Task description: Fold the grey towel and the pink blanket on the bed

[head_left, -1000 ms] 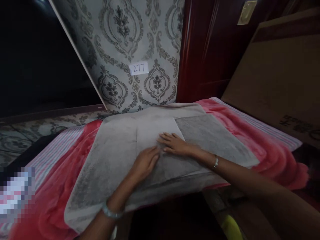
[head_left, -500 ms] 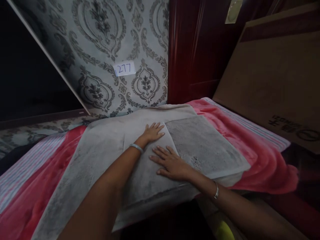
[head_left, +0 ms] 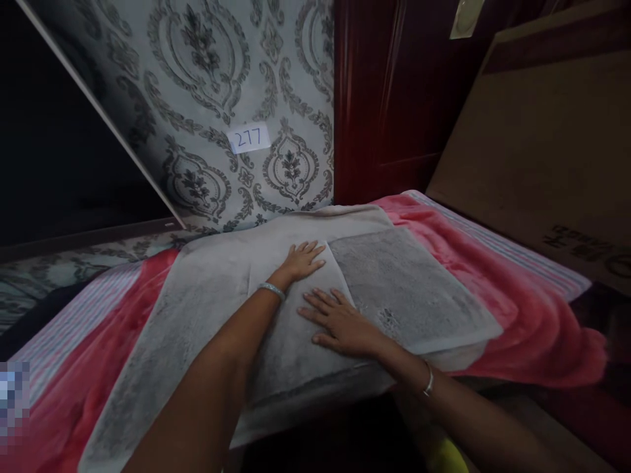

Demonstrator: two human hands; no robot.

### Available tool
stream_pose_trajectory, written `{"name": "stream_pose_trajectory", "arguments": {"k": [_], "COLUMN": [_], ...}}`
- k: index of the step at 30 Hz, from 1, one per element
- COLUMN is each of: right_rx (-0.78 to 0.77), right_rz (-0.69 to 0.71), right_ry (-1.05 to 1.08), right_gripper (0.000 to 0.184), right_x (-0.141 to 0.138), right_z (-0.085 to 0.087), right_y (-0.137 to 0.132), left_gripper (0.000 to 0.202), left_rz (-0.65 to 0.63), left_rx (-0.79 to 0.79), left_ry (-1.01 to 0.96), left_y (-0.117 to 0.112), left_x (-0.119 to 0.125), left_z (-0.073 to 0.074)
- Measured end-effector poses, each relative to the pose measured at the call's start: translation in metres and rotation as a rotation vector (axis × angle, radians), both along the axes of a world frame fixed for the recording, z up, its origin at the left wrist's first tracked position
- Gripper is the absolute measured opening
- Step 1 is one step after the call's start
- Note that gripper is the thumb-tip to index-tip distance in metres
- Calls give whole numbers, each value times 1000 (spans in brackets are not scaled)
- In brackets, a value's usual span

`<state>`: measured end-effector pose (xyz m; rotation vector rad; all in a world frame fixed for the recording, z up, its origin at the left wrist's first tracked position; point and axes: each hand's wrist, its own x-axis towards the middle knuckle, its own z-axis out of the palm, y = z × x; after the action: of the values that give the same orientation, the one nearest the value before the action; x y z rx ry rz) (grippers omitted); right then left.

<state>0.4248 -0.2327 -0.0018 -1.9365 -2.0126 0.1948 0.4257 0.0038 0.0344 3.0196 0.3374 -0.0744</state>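
A grey plush cloth (head_left: 207,309) lies spread over a red blanket (head_left: 493,276) on a low surface, with one part folded over its middle. My left hand (head_left: 300,261) rests flat on the far end of that folded part, fingers stretched out. My right hand (head_left: 340,322) lies flat on the fold nearer to me, fingers spread, beside the darker grey square of the cloth (head_left: 409,289). Each wrist wears a bangle. Neither hand holds anything.
A patterned wall with a paper label reading 277 (head_left: 250,138) stands behind the surface. A dark red wooden door (head_left: 394,98) is at the back right, a large cardboard box (head_left: 542,144) to the right, and a dark screen (head_left: 59,164) at the left. A yellow-green object (head_left: 446,456) lies below.
My left hand has moved from beside the right hand to the far end of the fold, and my right hand has slid toward me. In the last half second both stay put.
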Motion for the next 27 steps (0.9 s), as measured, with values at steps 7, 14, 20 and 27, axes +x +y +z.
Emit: {"name": "stream_pose_trajectory", "arguments": {"k": [7,14,20,27], "right_rx": [0,-11,-74,40], "right_rz": [-5,-8,-37,61], "right_ry": [-65,-84,-77,-40], "right_gripper": [65,63,62,78], "right_x": [4,6,3,-71], "right_z": [-5,-11,-3,7], "right_y": [0,0,-3,-15], "left_gripper": [58,49,59,39], "left_rz": [395,768,817,761], "left_rx": [-71,-870,-1210,-1343], "left_ry": [-183,-625,-622,-720], "left_y": [15,17,1,-4], "left_x": [-82,-192,-208,-192], "left_z": [9,-10,-9,-21]}}
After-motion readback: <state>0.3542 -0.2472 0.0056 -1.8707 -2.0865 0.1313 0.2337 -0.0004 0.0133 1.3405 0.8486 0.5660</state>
